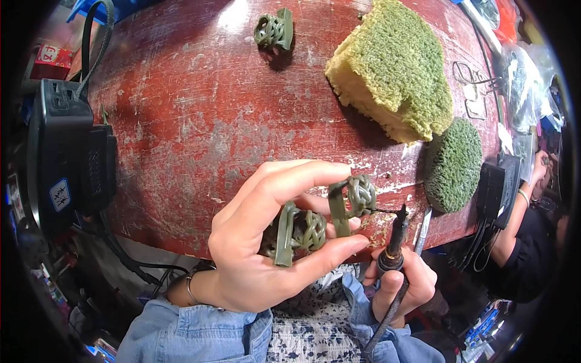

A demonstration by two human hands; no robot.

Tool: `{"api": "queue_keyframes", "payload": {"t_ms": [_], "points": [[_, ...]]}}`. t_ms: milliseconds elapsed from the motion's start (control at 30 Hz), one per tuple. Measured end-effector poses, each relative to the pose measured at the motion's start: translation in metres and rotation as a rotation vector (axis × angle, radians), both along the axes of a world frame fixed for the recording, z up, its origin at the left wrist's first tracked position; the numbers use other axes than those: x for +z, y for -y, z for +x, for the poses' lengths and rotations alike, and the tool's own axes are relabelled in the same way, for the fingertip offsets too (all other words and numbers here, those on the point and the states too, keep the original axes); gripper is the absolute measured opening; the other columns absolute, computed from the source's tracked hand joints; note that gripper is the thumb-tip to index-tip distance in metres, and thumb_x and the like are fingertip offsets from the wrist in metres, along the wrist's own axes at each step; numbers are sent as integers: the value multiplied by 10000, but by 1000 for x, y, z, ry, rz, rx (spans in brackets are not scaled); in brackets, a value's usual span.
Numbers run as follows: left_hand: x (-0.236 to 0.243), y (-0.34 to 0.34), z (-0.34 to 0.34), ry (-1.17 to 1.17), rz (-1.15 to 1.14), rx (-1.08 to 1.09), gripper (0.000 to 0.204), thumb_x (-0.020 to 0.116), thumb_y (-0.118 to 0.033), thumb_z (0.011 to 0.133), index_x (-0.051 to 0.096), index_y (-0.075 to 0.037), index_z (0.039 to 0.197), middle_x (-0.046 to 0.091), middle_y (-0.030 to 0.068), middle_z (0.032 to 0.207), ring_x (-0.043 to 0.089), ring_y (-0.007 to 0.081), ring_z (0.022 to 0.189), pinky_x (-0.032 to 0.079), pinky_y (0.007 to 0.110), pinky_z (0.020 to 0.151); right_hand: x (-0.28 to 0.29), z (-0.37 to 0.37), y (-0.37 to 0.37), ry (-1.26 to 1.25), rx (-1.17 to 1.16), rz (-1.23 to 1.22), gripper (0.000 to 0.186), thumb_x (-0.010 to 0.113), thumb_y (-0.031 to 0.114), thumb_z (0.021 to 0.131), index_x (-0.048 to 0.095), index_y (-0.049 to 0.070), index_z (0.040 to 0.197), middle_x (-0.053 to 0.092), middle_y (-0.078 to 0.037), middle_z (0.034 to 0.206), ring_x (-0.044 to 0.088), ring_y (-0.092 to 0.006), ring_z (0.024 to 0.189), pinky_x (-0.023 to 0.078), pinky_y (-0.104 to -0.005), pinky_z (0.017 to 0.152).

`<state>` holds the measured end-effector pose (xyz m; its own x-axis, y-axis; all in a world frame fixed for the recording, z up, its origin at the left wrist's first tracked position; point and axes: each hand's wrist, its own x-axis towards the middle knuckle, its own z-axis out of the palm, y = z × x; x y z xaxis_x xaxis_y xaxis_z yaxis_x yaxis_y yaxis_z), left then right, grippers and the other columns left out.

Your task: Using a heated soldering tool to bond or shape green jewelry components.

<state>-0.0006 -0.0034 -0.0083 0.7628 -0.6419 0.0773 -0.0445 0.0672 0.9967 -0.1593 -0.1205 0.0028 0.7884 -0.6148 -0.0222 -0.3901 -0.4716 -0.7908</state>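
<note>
My left hand is closed around two dark green, wax-like braided rings, each with a flat bar along one side. One ring is pinched near the thumb and fingertips; the other ring rests nearer the palm. In my right hand is a corded electric wax pen, gripped by its dark handle. Its thin tip points left and reaches the pinched ring; whether it touches is too fine to tell. A similar green ring lies apart at the far side of the red, scratched table.
A large green-and-yellow sponge block and a rounded green sponge lie at the right. Beside my right hand is a metal blade-like tool. Black power boxes stand at the left and right. Another person's arm shows at far right.
</note>
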Motion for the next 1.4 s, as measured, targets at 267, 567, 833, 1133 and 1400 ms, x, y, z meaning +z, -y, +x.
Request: {"api": "queue_keyframes", "payload": {"t_ms": [267,567,833,1133,1400], "points": [[1,0,0,-29,3,-3,529,742,5,665,477,54,1120,529,170,1061,643,198,772,526,228,610,1,-1,1,-9,6,-14,386,616,351,811,620,-35,791,571,-70,552,567,-178,447,442,-259,433],[2,-1,1,-28,9,-6,540,748,0,662,476,50,1126,530,170,1061,644,202,770,528,229,614,2,1,0,6,4,4,395,607,358,820,620,-36,793,575,-74,553,570,-179,449,443,-260,432],[3,1,-1,25,46,29,549,771,-14,637,496,38,1109,499,124,1030,625,171,771,523,239,639,-3,-2,-1,80,-42,49,403,595,361,828,613,-39,784,570,-71,543,568,-173,448,438,-256,429],[6,-3,-3,87,135,52,545,783,-27,628,513,27,1098,486,92,997,612,141,765,502,238,675,-2,-1,-3,49,-36,24,390,633,348,800,608,-41,789,564,-63,548,545,-169,439,421,-258,423],[6,-3,-3,112,148,55,548,792,-51,632,513,26,1097,490,89,986,609,137,765,499,237,677,0,-1,-1,1,-29,31,366,675,320,767,608,-39,795,552,-71,547,545,-172,445,415,-262,422]]}}
